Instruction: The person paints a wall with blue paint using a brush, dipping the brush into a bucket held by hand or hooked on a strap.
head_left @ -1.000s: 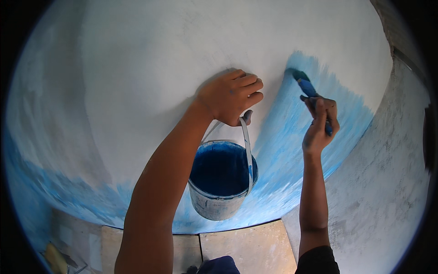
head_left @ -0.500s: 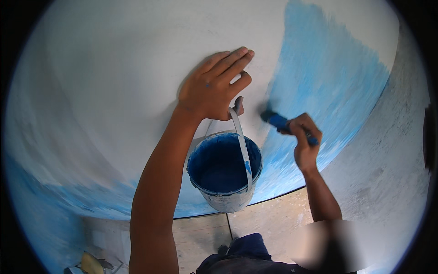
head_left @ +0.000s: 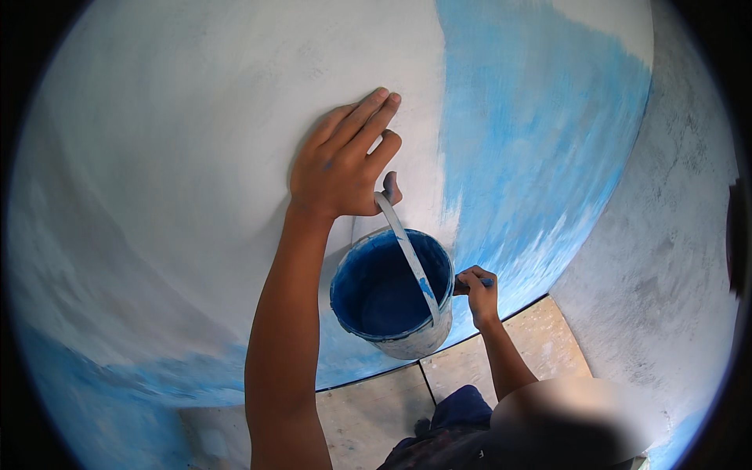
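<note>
A white paint bucket point(head_left: 419, 342), streaked with blue, hangs in front of the wall with dark blue paint inside. Its white handle point(head_left: 407, 251) is hooked over the thumb of my left hand point(head_left: 335, 168), whose other fingers lie against the pale wall. Lower and to the right, my right hand point(head_left: 481, 298) is closed around a blue-handled paintbrush point(head_left: 487, 282). The brush points toward the bucket's right side, and its bristles are hidden behind the bucket.
Blue paint point(head_left: 540, 117) covers the wall's right part, with pale unpainted wall point(head_left: 196, 117) left of it. A rough grey wall point(head_left: 658, 196) meets it at the right. Light floor boards point(head_left: 368, 419) lie below, and a strip of blue runs along the wall's lower left.
My right hand has brought the paintbrush down and left, from the edge of the blue paint to the bucket's right side. The view has shifted; my left hand still carries the bucket.
</note>
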### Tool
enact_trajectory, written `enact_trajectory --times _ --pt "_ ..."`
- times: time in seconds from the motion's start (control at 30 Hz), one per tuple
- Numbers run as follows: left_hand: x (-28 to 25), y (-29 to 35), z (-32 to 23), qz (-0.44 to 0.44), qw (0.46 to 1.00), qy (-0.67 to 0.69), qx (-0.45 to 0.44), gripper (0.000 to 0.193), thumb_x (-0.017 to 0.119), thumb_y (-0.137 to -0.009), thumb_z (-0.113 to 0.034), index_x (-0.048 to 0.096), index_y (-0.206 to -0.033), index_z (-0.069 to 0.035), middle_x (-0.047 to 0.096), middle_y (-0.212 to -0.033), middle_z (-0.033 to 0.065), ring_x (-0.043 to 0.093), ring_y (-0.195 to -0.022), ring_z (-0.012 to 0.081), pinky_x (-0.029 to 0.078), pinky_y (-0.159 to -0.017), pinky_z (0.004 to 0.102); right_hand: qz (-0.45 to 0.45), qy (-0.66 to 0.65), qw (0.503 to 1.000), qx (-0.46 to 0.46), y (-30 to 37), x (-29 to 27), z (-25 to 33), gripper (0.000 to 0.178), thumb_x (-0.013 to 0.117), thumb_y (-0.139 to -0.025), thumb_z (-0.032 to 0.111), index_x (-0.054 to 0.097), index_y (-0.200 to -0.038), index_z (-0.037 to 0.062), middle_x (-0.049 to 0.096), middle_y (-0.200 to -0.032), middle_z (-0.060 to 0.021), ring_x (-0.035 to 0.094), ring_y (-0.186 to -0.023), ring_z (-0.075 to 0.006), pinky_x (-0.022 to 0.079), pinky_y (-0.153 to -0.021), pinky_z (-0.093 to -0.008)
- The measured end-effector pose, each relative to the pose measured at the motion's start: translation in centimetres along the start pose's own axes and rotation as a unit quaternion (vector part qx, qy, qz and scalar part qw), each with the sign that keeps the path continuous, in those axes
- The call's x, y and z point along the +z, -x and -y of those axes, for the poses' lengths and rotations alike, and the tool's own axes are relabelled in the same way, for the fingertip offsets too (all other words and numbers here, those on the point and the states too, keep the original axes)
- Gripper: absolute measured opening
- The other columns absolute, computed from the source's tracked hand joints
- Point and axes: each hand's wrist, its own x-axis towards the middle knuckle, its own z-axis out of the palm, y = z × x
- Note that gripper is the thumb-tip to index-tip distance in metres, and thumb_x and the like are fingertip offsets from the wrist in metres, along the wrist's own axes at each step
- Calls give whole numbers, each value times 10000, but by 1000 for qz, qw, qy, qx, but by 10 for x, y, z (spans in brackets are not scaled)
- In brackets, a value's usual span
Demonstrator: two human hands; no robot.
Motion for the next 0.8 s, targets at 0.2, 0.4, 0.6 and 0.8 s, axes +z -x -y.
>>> enact_trajectory --times 0.2,0.4,0.6,0.8 --pt "2 -1 -3 -1 1000 -10 -10 206 637 -724 -325 691 -850 -172 683 -1397 44 566 -1379 199 474 -1093 408 17 -144 957 -253 -23 28 116 201 568 -975 79 681 -858 -38 643 -924 -119 686 -886 -226 609 -881 -418" --pt "4 2 4 5 1000 -23 6 230 659 -729 -334 697 -861 -149 665 -1426 45 564 -1383 208 469 -1084 417 -70 108 878 -462 -31 42 71 144 634 -890 55 723 -895 -59 679 -926 -185 681 -853 -261 533 -725 -359" --pt "6 5 5 4 1000 -24 11 255 665 -750 -325 709 -884 -113 660 -1436 63 564 -1387 232 472 -1066 434 -59 200 901 -381 6 -5 -60 132 613 -844 45 692 -863 -59 630 -786 -150 676 -778 -292 592 -818 -425" --pt "6 2 0 9 1000 -18 11 247 658 -759 -311 712 -888 -107 665 -1428 69 570 -1381 237 476 -1051 436 -88 168 981 -34 -11 -25 -56 192 630 -926 82 697 -903 -97 633 -795 -136 699 -677 -212 592 -627 -303"
